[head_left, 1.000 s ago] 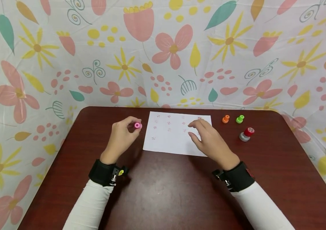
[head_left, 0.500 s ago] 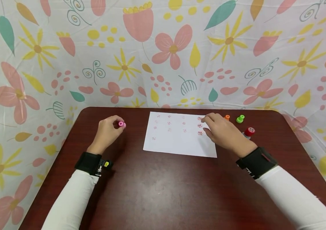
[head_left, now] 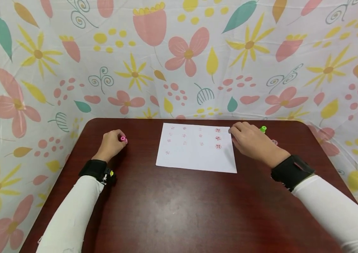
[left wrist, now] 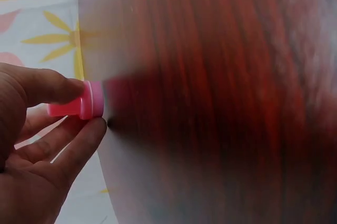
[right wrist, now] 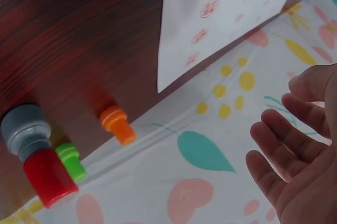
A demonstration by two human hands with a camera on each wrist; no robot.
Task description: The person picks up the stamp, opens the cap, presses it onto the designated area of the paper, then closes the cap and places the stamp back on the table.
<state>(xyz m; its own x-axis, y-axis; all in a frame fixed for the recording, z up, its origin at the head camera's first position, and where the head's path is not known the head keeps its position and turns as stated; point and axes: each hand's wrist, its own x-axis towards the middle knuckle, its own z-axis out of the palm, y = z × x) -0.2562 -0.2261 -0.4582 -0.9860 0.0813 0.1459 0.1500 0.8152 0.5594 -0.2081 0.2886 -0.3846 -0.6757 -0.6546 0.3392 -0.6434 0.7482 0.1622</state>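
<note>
Mostly hiding red-and-grey cylinder (right wrist: 38, 153) from head view with spread right grip (head_left: 252, 140), beside white rectangular paper (head_left: 194, 160); left of it, pinching pink plastic stamp (left wrist: 93, 100) in left grip (head_left: 107, 144).

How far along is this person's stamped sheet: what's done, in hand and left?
Done: the paper bears three rows of four marks, plus one beginning a fourth.
In hand: the left hand pinches the pink stamp; the right hand holds nothing.
Left: probably three more marks, since that row is otherwise bare, perhaps using the orange stamp, green stamp and red-and-grey stamp.
</note>
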